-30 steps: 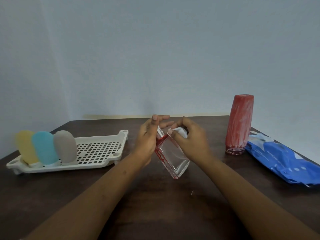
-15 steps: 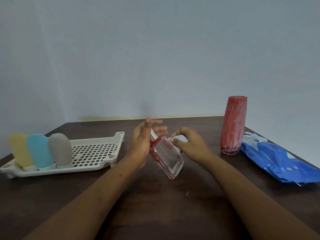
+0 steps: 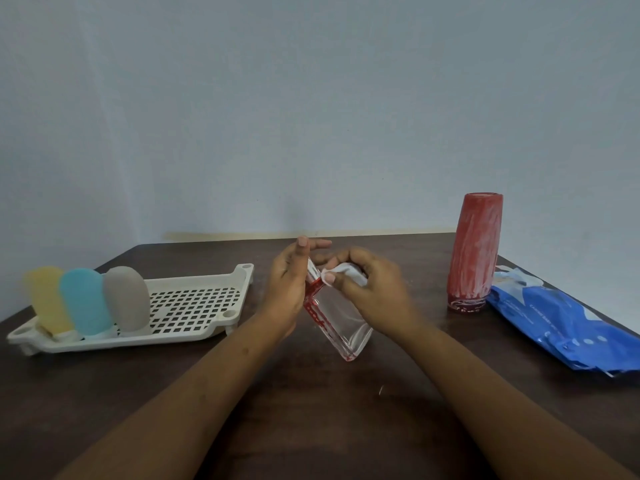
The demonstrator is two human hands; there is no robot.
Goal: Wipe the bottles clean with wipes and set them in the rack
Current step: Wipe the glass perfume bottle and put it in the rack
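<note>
On the dark table, near centre, right hand pinching the wipe had returned to the top edge of the tilted clear bottle clamped in left hand; red remained, so rack at left probably waits.

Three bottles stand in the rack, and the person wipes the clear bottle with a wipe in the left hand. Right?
No: the head view shows the wipe pinched in the right hand; the left hand holds the clear bottle. Three bottles do stand in the rack.
</note>
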